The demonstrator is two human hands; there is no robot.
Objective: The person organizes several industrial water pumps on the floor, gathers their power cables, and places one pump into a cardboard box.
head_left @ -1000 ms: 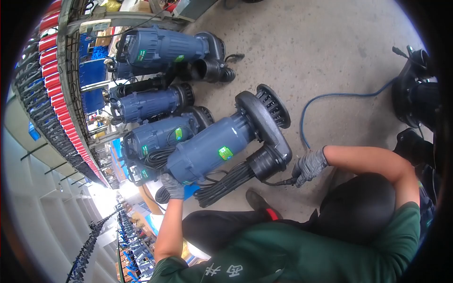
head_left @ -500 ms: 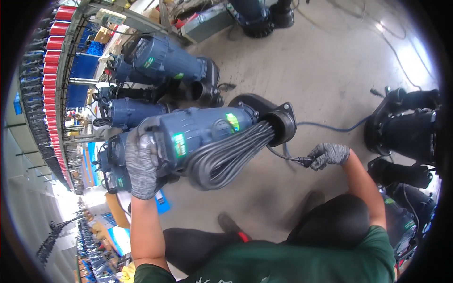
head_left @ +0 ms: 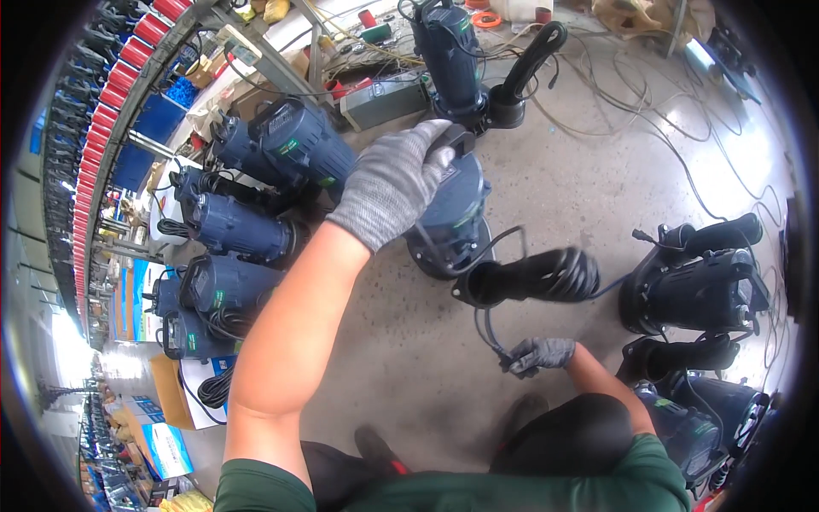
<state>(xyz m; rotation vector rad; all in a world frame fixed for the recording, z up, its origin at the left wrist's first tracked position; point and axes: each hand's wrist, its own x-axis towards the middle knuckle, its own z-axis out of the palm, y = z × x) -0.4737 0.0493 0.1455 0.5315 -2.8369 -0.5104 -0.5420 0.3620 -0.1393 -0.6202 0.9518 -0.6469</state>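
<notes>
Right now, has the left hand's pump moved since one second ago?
Yes. The held pump has its top end swung rightward and farther out, away from the row of pumps on the left.

Blue-grey cylindrical pump (head_left: 461, 198), roughly upright, with a blurred bundle of black cable (head_left: 573, 275) in its black side outlet (head_left: 479, 285).

- This is a workshop.
- Several similar blue pumps (head_left: 461, 194) share a hard grey floor (head_left: 392, 358).
- A long row of red parts (head_left: 136, 53) runs along the left.
- A cardboard box (head_left: 171, 392) sits nearby.
</notes>
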